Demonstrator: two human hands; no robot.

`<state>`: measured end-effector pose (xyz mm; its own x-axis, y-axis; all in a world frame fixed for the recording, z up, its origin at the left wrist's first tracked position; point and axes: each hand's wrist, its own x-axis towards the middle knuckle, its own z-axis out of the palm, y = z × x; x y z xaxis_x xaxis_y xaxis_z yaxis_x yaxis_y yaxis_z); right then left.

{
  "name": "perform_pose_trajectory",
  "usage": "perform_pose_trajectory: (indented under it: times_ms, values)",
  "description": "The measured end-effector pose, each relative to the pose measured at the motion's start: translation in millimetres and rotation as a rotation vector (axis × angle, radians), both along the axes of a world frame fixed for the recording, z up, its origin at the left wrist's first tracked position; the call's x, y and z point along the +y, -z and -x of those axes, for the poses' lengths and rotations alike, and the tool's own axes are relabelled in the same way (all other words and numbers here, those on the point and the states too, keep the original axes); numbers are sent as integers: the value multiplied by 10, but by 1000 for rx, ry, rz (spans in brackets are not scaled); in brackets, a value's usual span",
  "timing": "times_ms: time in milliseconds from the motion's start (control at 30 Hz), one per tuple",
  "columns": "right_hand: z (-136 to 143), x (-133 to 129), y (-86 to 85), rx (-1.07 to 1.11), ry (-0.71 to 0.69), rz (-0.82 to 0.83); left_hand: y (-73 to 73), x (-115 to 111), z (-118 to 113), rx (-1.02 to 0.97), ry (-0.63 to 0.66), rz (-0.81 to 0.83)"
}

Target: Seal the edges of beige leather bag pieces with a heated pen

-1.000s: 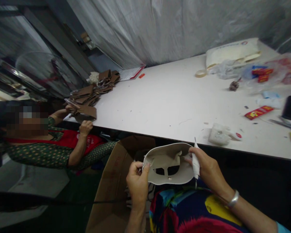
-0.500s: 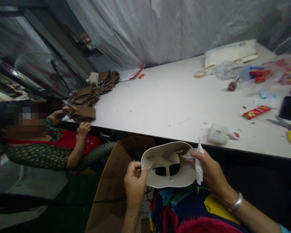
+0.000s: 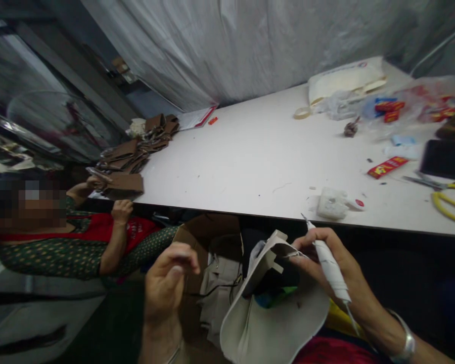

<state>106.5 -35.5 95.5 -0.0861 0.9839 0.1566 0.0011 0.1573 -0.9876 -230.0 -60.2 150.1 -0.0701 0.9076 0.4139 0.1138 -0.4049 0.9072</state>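
Note:
A light beige fabric piece (image 3: 276,323) with cut-out openings hangs low in front of my body. My right hand (image 3: 326,268) pinches its upper edge between thumb and fingertips. The same hand also holds a white-wrapped tool (image 3: 331,270) with a thin pointed metal tip, slanting across the palm. My left hand (image 3: 170,283) is raised to the left of the fabric, apart from it, fingers curled and nothing seen in them.
Beyond the hands, a white table (image 3: 242,162) bears yellow-handled scissors (image 3: 449,194), a black phone (image 3: 443,157), a tape roll (image 3: 302,113) and brown pieces (image 3: 123,186). A cardboard box (image 3: 193,235) holds beige pieces below. At left, a person in a red apron (image 3: 98,232) handles brown pieces.
My left hand has let go of the fabric and moved left. The fabric has turned and hangs lower from my right hand, and the wrapped tool now shows its length and tip.

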Motion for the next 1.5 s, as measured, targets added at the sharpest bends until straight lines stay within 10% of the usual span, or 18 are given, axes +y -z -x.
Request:
perform_pose_trajectory:
  times_ms: [333,633,833,1133,1333,1500]
  values:
    - [-172,19,231,-168,54,-98,383,1137,-1283,259,883,417]
    - [-309,158,420,-255,189,-209,440,1120,-1689,462,612,583]
    - [-322,208,466,-274,218,-249,473,1238,-1807,527,664,524]
    - [-446,280,481,-279,331,-275,652,1273,-1629,303,596,593]
    - [-941,355,656,-244,442,-108,484,1547,-1159,-219,284,788]
    - [-1101,521,761,-307,550,10,675,1521,-1518,-204,279,926]
